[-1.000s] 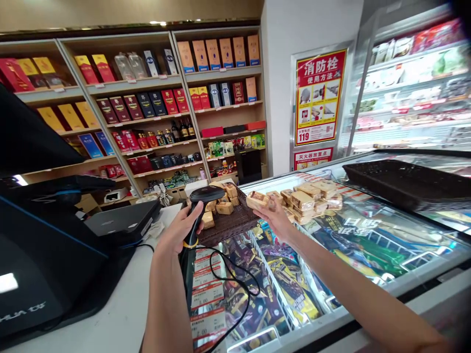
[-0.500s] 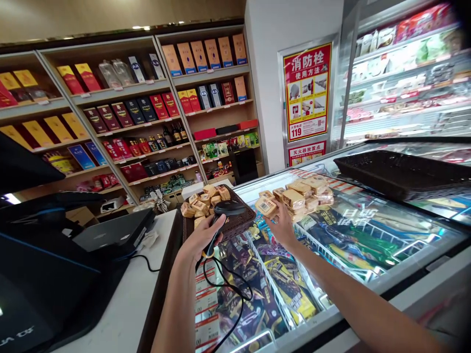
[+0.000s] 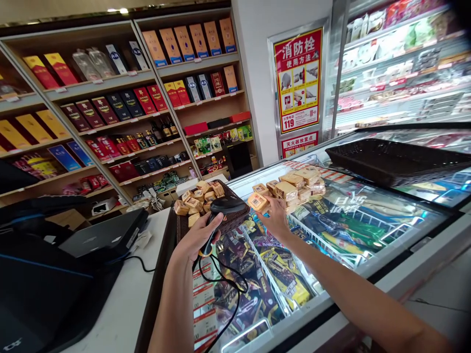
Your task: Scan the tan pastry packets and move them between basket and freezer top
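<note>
My left hand is wrapped round the handle of a black barcode scanner, whose head points right. Its cord loops down over the freezer glass. Between the fingers of my right hand is a small wrapped snack pack with a label facing up, just right of the scanner head. Beside it, a stack of similar wrapped packs rests on the freezer lid. Behind the scanner stands a dark woven basket with several more loose packs in it.
A chest freezer with a glass top holds bagged ice creams. An empty-looking dark tray lies on its far right. To the left, a white counter bears a black checkout machine. Shelves with boxed bottles line the back wall.
The view has shifted slightly, so the shelves sit further left and higher. The pack in my right hand has tilted, its label turned more upward. The scanner stays in my left hand.
</note>
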`<move>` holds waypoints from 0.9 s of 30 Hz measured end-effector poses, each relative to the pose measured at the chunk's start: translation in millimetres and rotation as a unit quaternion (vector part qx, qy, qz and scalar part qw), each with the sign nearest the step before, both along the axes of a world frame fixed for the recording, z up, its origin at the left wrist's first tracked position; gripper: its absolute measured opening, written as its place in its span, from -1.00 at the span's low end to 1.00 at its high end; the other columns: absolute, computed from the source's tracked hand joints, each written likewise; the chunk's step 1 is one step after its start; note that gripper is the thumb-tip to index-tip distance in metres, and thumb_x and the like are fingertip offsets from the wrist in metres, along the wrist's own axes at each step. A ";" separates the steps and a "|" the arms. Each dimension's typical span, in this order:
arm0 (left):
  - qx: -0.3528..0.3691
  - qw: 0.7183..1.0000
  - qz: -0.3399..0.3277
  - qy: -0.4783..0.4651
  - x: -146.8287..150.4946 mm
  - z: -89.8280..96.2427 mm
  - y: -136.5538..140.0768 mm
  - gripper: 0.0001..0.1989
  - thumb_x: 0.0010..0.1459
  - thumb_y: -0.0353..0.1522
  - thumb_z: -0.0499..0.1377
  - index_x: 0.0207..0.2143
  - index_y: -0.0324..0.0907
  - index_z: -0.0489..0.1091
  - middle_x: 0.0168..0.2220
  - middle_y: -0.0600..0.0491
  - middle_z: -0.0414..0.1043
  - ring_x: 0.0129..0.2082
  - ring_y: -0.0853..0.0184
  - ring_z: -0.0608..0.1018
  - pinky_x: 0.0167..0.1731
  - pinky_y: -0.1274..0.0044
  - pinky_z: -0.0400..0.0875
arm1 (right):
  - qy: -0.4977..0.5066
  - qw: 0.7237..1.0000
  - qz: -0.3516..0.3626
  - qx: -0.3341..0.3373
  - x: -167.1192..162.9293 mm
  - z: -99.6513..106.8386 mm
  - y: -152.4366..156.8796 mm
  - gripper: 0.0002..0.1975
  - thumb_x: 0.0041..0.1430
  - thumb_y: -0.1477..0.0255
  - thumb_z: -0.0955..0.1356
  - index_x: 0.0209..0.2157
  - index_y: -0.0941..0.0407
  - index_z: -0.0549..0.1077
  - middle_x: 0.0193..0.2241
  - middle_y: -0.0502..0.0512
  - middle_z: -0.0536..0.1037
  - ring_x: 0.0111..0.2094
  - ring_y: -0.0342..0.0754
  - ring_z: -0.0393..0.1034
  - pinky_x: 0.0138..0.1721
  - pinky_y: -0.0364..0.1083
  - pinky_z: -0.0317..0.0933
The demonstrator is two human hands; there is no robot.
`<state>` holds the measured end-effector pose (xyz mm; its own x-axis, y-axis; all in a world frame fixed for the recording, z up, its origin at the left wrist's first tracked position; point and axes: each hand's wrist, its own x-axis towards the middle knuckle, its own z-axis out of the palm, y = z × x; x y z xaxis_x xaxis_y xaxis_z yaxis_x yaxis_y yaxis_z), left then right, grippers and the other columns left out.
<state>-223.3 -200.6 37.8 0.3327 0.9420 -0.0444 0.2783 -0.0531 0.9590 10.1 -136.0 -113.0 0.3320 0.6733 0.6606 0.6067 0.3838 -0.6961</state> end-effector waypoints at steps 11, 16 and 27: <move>-0.004 0.999 -0.005 0.040 3.0 3.7 -0.6 -0.47 0.05 0.11 0.25 -0.25 -0.15 0.31 -0.48 0.23 0.09 -0.60 0.51 0.28 -0.63 0.61 0.10 | 0.018 0.989 -0.137 -0.044 6.0 -2.8 3.3 -0.47 0.07 0.25 0.37 0.06 0.15 0.33 0.01 0.31 0.27 0.07 0.26 0.14 0.12 0.23 0.14; 0.005 1.000 0.005 0.023 1.0 3.6 -0.5 -0.49 0.05 0.09 0.25 -0.27 -0.15 0.31 -0.45 0.23 0.13 -0.63 0.54 0.26 -0.62 0.61 0.09 | -0.011 0.982 -0.182 -0.057 5.7 -10.8 2.4 -0.60 0.16 0.35 0.29 0.04 0.12 0.35 0.03 0.33 0.27 0.06 0.28 0.14 0.07 0.27 0.13; 0.070 0.988 0.115 0.079 -51.9 11.8 3.0 -0.50 0.08 0.12 0.20 -0.37 -0.13 0.26 -0.65 0.22 0.26 -0.65 0.47 0.29 -0.59 0.63 0.13 | -0.078 0.986 -0.148 -0.022 2.8 -11.9 2.9 -0.71 0.24 0.30 0.27 -0.08 0.10 0.47 0.08 0.33 0.28 0.09 0.30 0.13 0.08 0.30 0.06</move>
